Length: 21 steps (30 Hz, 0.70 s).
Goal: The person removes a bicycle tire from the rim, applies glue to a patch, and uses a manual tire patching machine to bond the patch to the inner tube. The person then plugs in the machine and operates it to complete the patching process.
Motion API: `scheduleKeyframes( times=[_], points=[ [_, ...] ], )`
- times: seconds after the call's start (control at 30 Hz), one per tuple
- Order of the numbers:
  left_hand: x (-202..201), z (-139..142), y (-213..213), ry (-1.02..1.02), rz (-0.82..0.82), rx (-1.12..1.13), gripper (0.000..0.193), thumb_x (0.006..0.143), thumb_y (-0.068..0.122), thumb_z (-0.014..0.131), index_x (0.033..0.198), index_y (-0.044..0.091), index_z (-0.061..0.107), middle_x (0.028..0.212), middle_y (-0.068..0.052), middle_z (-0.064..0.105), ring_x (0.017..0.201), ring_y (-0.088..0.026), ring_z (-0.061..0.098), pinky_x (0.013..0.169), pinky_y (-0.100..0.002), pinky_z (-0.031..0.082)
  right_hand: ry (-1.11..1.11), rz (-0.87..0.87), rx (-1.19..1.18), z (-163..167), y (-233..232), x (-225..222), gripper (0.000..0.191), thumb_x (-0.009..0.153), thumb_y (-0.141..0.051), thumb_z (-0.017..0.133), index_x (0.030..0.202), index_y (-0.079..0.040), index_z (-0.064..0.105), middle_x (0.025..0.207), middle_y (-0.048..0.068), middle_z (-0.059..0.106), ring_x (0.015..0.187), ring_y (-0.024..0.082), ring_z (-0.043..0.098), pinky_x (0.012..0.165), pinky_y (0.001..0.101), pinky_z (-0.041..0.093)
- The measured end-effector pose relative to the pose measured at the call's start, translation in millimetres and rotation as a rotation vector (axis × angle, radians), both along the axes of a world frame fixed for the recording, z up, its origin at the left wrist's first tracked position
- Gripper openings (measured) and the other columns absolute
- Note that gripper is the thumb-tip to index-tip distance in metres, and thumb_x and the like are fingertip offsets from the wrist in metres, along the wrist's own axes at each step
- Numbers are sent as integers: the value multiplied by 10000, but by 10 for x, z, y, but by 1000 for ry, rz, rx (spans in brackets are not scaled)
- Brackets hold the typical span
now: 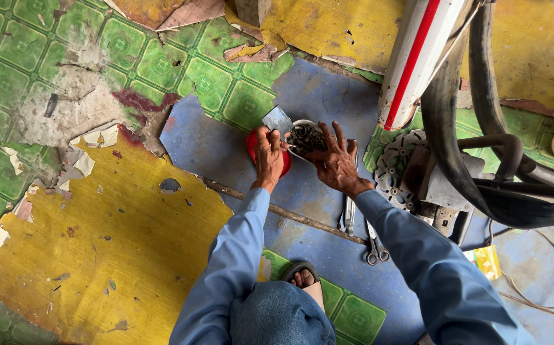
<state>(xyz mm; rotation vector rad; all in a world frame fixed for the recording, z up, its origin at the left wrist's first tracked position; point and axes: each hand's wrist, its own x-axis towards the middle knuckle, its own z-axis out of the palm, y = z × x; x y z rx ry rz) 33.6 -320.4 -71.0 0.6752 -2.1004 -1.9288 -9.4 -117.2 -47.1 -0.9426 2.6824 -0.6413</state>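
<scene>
Denim-covered knee (280,316) and a sandalled foot (304,276) sit closest to the lens, so the person's squatting right on the floor (117,255), which is a mess of peeling yellow, blue and green patterned vinyl.

Both hands are up ahead, close together. Left hand (268,155) is pinched shut on a small flat grey metal plate (277,119), holding it by its lower edge just above a red bowl (253,144). Right hand (335,161) is spread out with fingers splayed, resting on or dipping into the metal dish (307,136) full of dark little parts; can't tell if it's actually gripping any of them.

That plate looks stiff and light to me, probably greasy, with thin edges, so a pinch on the edges seems the sane way to hold it.

Wrenches (348,214) and a pair of pliers (374,246) lie on the floor by the right forearm. Further right there's a drilled brake disc (393,167), a black tyre (446,147) and a white-and-red mudguard (417,57).
</scene>
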Motion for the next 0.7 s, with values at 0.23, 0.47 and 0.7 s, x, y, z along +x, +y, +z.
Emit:
scheduleKeyframes(
  times=[0.23,0.47,0.7],
  points=[
    [-9,-24,-13,22,1,9,225,1124,261,431,1155,39,441,1038,-131,764,727,-149,673,683,-314,580,60,-19,32,-54,-46,28,522,1003,-349,612,1516,-259,570,1721,166,167,1571,422,124,1080,747,202],
    [-13,24,-5,-25,-11,-3,205,1110,255,427,1145,53,430,1042,-107,766,723,-135,680,674,-313,579,-5,69,33,3,40,-50,379,961,-510,594,1239,-285,718,1736,147,131,1605,400,94,1183,709,191],
    [-27,58,1,-58,-12,-43,162,1106,218,450,1147,61,444,1037,-114,772,705,-142,670,663,-313,574,55,48,68,111,1,158,532,947,-629,567,1376,-335,681,1704,167,120,1559,421,45,1088,763,181]
  ],
)
